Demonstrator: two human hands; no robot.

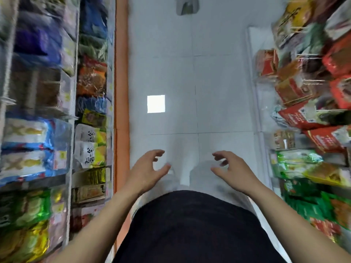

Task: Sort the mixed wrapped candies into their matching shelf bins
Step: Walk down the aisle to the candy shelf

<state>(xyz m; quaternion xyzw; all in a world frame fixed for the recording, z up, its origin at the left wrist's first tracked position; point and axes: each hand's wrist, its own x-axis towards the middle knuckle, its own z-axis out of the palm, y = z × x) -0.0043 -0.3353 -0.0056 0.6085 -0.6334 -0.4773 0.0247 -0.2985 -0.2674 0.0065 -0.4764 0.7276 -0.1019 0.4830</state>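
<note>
My left hand (147, 168) and my right hand (230, 168) hang in front of me over the aisle floor, fingers loosely curled, holding nothing. Clear shelf bins on the left (64, 103) hold wrapped candies in blue, brown, white-and-blue and green-gold wrappers. Shelf bins on the right (266, 78) hold red, orange and green packets. The view is blurred, so single candies cannot be told apart. Neither hand touches a bin.
I stand in a narrow aisle with a white tiled floor (190, 73) between both shelves. An orange shelf edge (121, 92) runs along the left side. A grey object (187, 6) lies on the floor far ahead. A bright light reflection (156, 103) shows on the tiles.
</note>
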